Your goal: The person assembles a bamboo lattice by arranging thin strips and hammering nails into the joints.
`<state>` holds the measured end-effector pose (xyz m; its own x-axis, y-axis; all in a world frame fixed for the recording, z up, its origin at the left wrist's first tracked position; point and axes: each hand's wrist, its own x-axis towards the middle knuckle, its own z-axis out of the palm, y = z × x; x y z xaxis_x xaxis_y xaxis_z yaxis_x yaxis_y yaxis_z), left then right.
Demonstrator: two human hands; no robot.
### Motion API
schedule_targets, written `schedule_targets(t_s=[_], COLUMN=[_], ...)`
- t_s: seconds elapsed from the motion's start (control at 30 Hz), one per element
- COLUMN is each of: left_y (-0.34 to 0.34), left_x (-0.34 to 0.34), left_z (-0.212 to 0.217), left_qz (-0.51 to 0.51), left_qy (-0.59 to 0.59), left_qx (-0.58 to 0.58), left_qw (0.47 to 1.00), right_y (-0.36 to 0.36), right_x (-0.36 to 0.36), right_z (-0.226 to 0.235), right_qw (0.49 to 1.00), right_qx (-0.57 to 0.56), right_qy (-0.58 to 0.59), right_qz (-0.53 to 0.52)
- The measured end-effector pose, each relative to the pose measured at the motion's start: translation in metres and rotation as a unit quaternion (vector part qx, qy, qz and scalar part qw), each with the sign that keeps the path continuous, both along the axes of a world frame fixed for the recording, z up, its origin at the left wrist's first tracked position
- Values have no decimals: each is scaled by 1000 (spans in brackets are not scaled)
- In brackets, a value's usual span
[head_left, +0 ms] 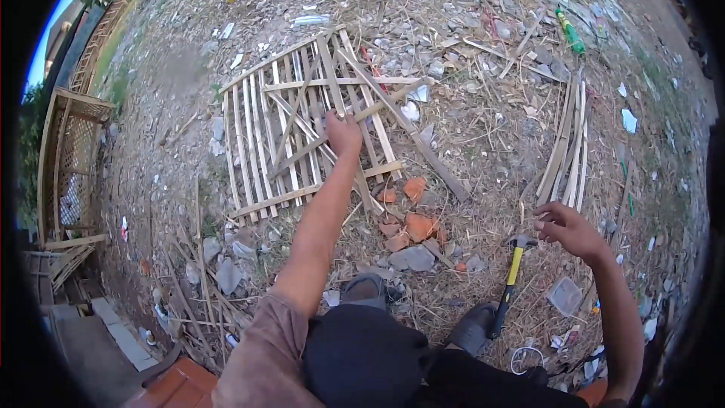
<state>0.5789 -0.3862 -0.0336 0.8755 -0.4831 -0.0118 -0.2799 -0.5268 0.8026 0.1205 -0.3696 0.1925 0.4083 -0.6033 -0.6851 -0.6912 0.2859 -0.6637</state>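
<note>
My left hand (343, 133) is closed round a flat wooden slat (329, 68), which slopes up and away over a frame of nailed strips (251, 147). Other loose slats (411, 128) lie crosswise on that frame. My right hand (572, 230) hovers at the right with its fingers loosely bent and apart, and I see nothing in it. Below and left of it is a hammer (514, 266) with a yellow and black handle, its lower end by my shoe (474, 330). Just beyond my right hand lies a bundle of long thin strips (568, 147).
Broken orange bricks (420, 227) and a grey stone (412, 259) lie before my feet. A green bottle (570, 32) rests far right, and a clear plastic tub (564, 297) near right. At the left stands a lattice-sided wooden structure (74, 174). Rubble and dry grass cover the ground.
</note>
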Motion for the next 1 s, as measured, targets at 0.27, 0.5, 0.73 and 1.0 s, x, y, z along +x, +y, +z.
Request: schedule_targets(t_s=[0.27, 0.5, 0.73, 1.0], left_y=[-7, -3, -4, -1], left_x=[-17, -10, -14, -10], left_z=[0, -10, 0, -2], left_qz=[28, -7, -13, -11], left_qy=[-56, -116, -93, -118], left_qx=[11, 15, 44, 21], left_qw=[998, 993, 995, 993], right_y=[-6, -6, -1, -2], right_x=[1, -1, -10, -9], right_z=[-8, -14, -20, -21], right_qw=[1000, 999, 999, 1000], right_qx=[4, 22, 22, 22], right_qy=[-15, -24, -27, -18], right_qz=[8, -1, -12, 1])
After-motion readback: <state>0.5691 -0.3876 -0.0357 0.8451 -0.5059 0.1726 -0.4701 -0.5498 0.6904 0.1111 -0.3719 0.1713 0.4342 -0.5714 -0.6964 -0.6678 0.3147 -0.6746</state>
